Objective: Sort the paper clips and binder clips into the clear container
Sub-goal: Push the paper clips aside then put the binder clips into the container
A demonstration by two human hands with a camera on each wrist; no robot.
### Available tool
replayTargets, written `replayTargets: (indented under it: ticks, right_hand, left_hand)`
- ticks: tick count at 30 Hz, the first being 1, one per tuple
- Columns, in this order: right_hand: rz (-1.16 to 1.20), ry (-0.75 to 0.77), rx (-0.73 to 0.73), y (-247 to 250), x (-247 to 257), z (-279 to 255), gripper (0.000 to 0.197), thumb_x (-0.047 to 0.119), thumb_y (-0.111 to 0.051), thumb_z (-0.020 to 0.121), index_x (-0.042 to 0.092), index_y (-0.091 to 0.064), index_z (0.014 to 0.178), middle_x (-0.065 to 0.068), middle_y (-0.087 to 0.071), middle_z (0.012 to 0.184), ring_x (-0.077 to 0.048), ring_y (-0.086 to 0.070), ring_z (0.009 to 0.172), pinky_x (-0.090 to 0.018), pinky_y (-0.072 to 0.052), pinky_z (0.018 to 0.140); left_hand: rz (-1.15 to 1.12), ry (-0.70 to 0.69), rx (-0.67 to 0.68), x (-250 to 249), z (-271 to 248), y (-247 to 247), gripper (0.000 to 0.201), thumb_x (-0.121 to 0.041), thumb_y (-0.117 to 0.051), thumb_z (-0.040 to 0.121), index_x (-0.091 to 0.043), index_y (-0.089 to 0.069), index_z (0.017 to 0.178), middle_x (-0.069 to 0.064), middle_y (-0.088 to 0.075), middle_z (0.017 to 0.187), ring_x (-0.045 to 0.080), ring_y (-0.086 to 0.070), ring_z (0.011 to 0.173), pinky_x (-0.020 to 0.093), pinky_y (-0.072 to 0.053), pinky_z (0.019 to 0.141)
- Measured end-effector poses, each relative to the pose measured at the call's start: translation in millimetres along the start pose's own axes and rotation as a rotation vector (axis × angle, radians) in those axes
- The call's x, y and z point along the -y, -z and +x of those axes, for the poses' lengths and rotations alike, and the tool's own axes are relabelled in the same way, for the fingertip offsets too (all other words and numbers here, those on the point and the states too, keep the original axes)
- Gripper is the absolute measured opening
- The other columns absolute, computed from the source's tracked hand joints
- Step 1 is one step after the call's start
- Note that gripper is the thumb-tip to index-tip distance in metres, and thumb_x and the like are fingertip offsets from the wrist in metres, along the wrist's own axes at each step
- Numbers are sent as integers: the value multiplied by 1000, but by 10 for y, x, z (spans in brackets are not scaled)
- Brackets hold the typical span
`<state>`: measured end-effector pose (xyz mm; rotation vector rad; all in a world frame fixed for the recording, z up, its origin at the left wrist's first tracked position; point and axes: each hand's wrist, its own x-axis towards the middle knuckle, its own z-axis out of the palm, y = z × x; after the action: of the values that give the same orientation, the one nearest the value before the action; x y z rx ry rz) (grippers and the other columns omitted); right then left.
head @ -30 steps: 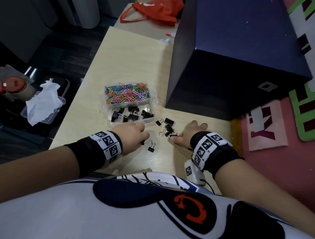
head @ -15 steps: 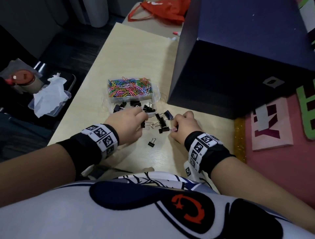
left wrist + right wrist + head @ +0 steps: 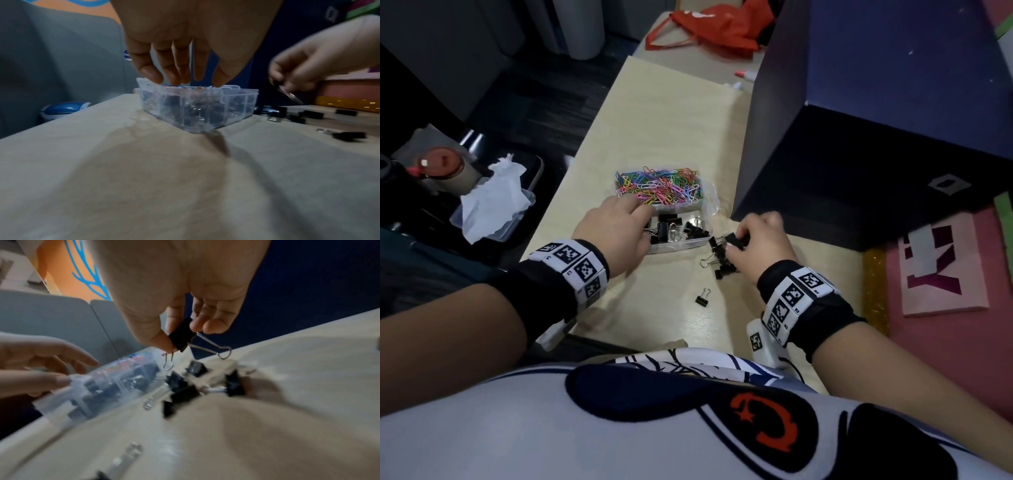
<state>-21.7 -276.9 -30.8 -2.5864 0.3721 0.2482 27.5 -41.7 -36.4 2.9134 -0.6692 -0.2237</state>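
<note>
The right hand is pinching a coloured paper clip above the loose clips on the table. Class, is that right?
Not quite: the right hand pinches a black metal binder clip, not a paper clip, above the loose clips, as the right wrist view shows.

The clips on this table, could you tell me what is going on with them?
A person is sorting clips into a clear container. Coloured paper clips fill its far compartment and black binder clips lie in the near one. The right hand pinches a binder clip just above the table, where several more lie loose. The left hand hovers over the container with its fingers straight, holding nothing.
</note>
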Motion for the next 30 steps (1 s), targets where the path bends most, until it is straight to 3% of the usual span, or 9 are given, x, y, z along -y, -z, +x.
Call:
replayTargets:
  ticks: [4,8,11,13,15,18,22,26,30]
  right_hand:
    - [117,176,-116,-8,318,9,20,30,-67,83,21,-55,94,4,-41,108,-11,-51,83,-21,-43,78]
    - [-20,89,-56,-3,319,137,24,29,-56,88,22,-55,111,-2,-46,118,-23,-52,104,-30,-43,90]
    - [-258,-21,171,-25,146,127,47,32,-60,85,29,-45,129,-3,-40,134,-28,-42,121,-38,-40,100]
    - [-341,-4,310,-102,50,69,67,37,-65,78,41,-34,137,3,-29,145,-29,-35,126,-43,-39,103]
    - [-387,25,346,-173,-19,30,74,38,-67,76,48,-28,138,7,-22,150,-30,-29,128,-43,-38,104]
    - [-341,27,276,-237,-91,10,64,36,-67,82,40,-36,137,4,-28,145,-29,-32,125,-39,-37,104]
    - [-200,-21,184,-299,-136,-29,47,31,-68,83,30,-49,126,1,-39,126,-23,-45,116,-36,-42,100]
    - [-137,-82,147,-290,-96,-26,37,23,-67,85,22,-46,115,-3,-44,120,-24,-55,100,-32,-47,86]
    - [-138,-105,77,-267,-35,7,27,17,-61,86,20,-49,110,-3,-51,114,-18,-50,88,-27,-41,76]
  left_hand:
    - [-27,-252,-45,-91,-30,2,28,-26,-50,78,-9,-64,95,13,-59,87,35,-57,78,41,-52,62]
    - [3,-574,56,-226,-88,-109,29,-27,-40,76,-16,-66,84,4,-61,81,27,-61,71,35,-54,56]
    - [99,-744,162,-355,-85,-210,25,-25,-48,86,-22,-62,107,1,-60,102,24,-58,92,37,-53,71]
    - [177,-811,289,-456,-73,-253,40,-26,-48,91,-30,-45,131,-3,-48,131,23,-48,114,40,-47,84]
    - [253,-863,387,-549,-69,-280,52,-24,-44,93,-35,-29,142,-5,-33,145,23,-38,124,43,-44,88]
    - [302,-890,385,-563,-39,-402,48,-20,-51,92,-33,-36,135,-5,-35,142,24,-38,120,43,-45,82]
    - [300,-816,384,-439,19,-437,40,-11,-63,82,-22,-45,116,0,-44,119,23,-45,104,36,-50,75]
    - [280,-655,442,-385,43,-372,29,-7,-52,88,-14,-47,115,7,-46,110,28,-51,97,39,-50,72]
    - [266,-580,456,-327,35,-327,26,-10,-45,89,-9,-50,115,10,-51,109,30,-55,96,39,-50,74]
